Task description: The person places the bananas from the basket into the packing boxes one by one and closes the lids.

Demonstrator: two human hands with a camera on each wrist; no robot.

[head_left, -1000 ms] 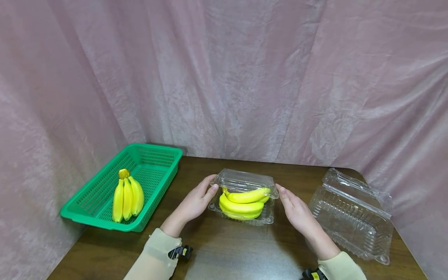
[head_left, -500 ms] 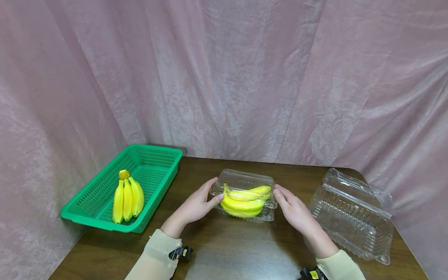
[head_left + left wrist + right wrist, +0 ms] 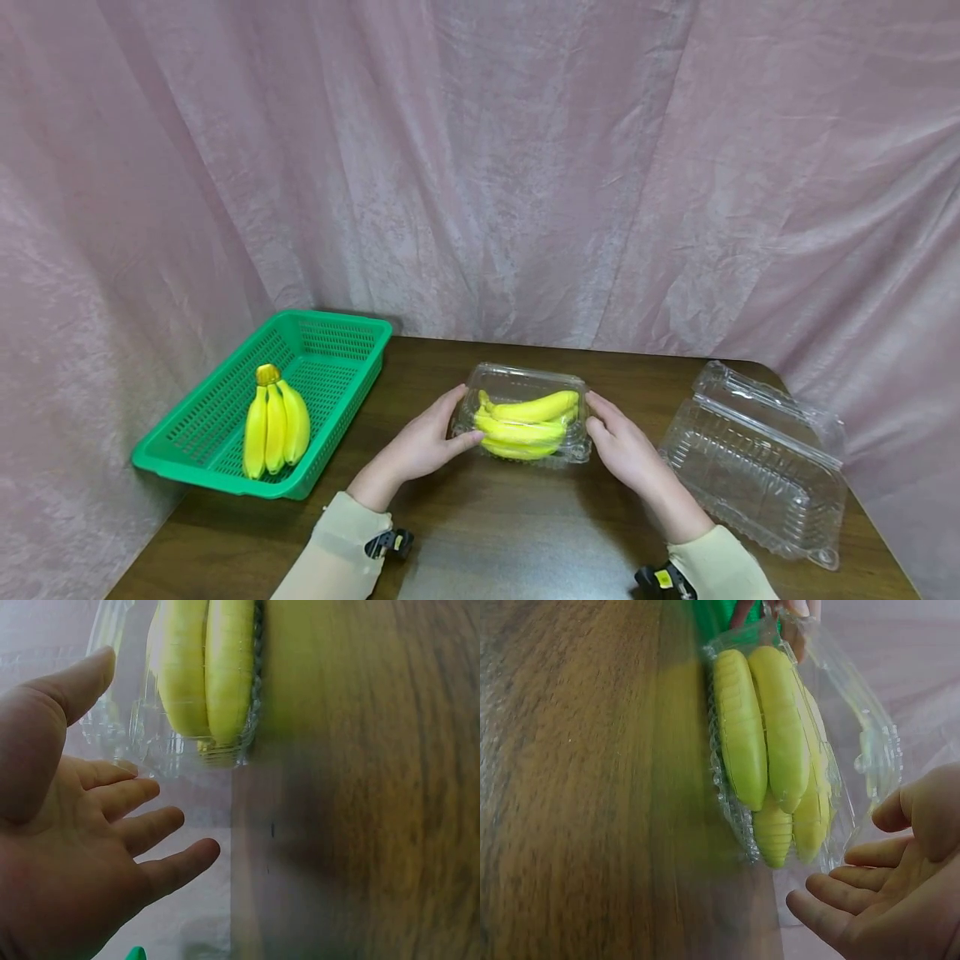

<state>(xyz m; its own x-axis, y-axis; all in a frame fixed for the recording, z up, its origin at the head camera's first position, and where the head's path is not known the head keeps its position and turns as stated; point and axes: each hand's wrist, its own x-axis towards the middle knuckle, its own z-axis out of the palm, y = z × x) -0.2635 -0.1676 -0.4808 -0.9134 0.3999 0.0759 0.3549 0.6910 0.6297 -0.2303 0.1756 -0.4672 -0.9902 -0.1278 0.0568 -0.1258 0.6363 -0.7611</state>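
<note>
A clear plastic clamshell container [image 3: 525,377] lies mid-table around a bunch of yellow bananas [image 3: 528,429]. Its lid [image 3: 877,746] leans over the fruit, with a gap to the base in the right wrist view. At the container's left end is my left hand [image 3: 423,442], thumb and index finger by the lid edge, other fingers spread and fairly straight in the left wrist view. My right hand [image 3: 630,450] is at the opposite end, thumb and fingertips close to the lid's corner and fingers extended. Whether each fingertip touches the plastic is hard to tell.
On the left stands a green basket [image 3: 352,417] holding another banana bunch [image 3: 275,425]. A second clear clamshell container [image 3: 750,475] lies open on the right side of the wooden table [image 3: 510,533]. Pink curtains [image 3: 480,183] hang behind and at both sides.
The lid has swung down toward me over the bananas, and both hands have followed it. The basket and the second container stay in place.
</note>
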